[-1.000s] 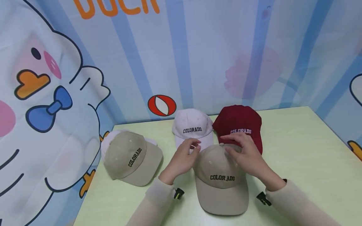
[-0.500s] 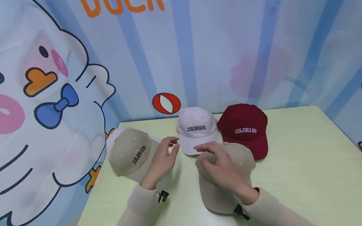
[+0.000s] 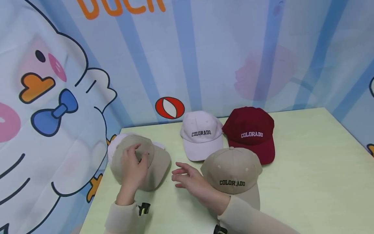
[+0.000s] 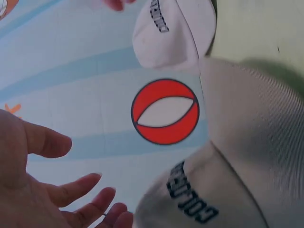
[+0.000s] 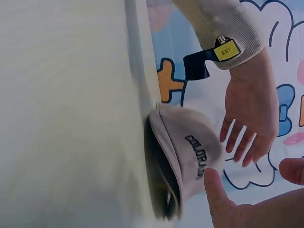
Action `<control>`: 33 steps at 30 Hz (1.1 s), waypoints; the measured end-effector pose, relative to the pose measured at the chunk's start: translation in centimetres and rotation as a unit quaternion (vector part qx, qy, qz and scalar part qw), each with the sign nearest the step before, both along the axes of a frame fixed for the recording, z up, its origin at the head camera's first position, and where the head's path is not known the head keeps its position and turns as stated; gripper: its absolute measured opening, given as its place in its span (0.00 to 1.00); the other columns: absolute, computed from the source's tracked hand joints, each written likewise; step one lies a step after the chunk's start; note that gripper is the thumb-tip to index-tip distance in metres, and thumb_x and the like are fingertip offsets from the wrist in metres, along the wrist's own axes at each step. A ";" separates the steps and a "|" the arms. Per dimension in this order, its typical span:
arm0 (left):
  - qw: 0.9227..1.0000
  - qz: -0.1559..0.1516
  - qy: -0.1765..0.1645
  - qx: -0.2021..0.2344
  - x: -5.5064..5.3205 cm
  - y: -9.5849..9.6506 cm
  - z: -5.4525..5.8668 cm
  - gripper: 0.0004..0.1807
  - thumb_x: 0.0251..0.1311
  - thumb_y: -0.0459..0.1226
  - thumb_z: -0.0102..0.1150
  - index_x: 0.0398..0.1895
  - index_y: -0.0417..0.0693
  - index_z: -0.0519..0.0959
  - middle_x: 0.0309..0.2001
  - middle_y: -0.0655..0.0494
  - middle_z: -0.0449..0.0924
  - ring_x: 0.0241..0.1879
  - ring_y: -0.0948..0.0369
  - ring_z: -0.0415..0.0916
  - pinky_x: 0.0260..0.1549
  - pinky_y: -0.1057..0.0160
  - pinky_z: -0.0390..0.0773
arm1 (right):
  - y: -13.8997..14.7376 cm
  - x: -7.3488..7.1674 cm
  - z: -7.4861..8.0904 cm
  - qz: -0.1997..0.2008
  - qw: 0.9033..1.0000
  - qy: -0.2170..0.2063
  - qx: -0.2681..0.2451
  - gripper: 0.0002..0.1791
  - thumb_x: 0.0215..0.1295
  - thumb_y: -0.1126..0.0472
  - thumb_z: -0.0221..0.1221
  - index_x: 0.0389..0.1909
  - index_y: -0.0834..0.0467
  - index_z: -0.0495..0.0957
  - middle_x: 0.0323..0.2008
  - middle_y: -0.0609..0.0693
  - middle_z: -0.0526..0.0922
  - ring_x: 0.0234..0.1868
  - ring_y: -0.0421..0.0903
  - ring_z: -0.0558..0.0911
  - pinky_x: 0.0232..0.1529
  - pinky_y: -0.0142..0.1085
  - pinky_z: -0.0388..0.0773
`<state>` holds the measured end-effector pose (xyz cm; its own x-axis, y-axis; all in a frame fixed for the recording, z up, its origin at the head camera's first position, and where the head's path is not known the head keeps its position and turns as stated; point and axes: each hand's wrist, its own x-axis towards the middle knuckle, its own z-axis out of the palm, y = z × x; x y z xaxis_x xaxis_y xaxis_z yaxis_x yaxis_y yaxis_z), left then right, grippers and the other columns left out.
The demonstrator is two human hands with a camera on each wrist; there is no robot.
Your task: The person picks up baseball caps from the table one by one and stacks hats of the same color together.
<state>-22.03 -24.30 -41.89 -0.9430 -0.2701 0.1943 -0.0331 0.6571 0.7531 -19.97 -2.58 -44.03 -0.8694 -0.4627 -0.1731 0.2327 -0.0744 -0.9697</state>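
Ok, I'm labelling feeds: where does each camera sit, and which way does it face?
Head: on the head, facing forward and down at the table; left hand, right hand, sleeves show.
Left wrist: on that wrist, facing the ball print; left hand shows, plus fingertips, likely the right's, at the top edge.
Right wrist: on that wrist, facing across the table to the left beige cap; part of right hand, left hand and sleeve show.
Head and left wrist share the ball print.
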 end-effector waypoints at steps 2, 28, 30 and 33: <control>0.999 0.031 0.009 -0.007 0.1 -0.8 0.2 0.26 0.75 0.39 0.49 0.72 0.37 0.66 0.70 0.34 0.60 0.70 0.39 0.56 0.65 0.36 0.61 | -1.0 -0.1 -0.4 -0.004 0.999 -0.037 -0.019 0.39 0.70 0.64 0.59 0.78 0.67 0.57 0.65 0.66 0.73 0.60 0.55 0.82 0.61 0.48 0.82; 0.987 0.142 -0.079 -0.007 -0.1 -6.8 -1.5 0.40 0.79 0.55 0.34 0.76 0.28 0.58 0.68 0.25 0.54 0.66 0.33 0.54 0.62 0.29 0.64 | -5.0 -0.4 -3.7 0.029 0.983 -0.145 -0.110 0.46 0.69 0.67 0.57 0.81 0.70 0.43 0.76 0.71 0.62 0.72 0.61 0.73 0.73 0.53 0.70; 0.987 0.142 -0.071 -0.001 -0.3 -6.8 -1.5 0.40 0.79 0.55 0.34 0.74 0.27 0.60 0.65 0.25 0.55 0.62 0.33 0.58 0.61 0.29 0.65 | -4.9 -0.4 -3.8 0.029 0.983 -0.144 -0.109 0.47 0.68 0.66 0.58 0.81 0.70 0.42 0.75 0.71 0.63 0.74 0.61 0.71 0.74 0.53 0.68; 0.988 0.139 -0.060 0.007 -0.4 -6.7 -1.4 0.40 0.79 0.55 0.33 0.72 0.26 0.63 0.63 0.26 0.57 0.58 0.34 0.61 0.59 0.29 0.67 | -4.8 -0.2 -3.9 0.028 0.984 -0.141 -0.105 0.49 0.68 0.65 0.59 0.81 0.71 0.41 0.76 0.71 0.62 0.75 0.62 0.68 0.75 0.53 0.66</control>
